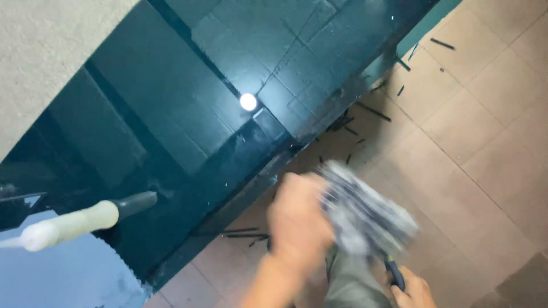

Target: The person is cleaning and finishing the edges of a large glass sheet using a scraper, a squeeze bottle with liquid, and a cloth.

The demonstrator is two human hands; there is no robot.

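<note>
Grey and white, all crumpled and blurry, the rag [365,214] sits low in the frame, a bit right of the middle. My left hand [297,222] holds it; my fingers are curled tight on its left side. The rag is over the brown floor [474,131], close to the edge of the big dark shiny panel [171,114].

My right hand [412,291] is at the bottom edge, just under the rag. It is closed around a tool with a dark handle [394,275]. I cannot see the rest of the tool, because the rag hides it.

Between my two hands I see a bit of my greenish trouser leg [351,282].

Small black strips [374,111] lie scattered on the floor by the panel's edge, some in the upper right and some near my left hand.

On the panel, in the lower left of the frame, lies a tool with a cream and black handle [85,219]. A bright round spot of light [248,101] shines on the panel near the middle top. A pale wall [45,51] fills the upper left corner.
</note>
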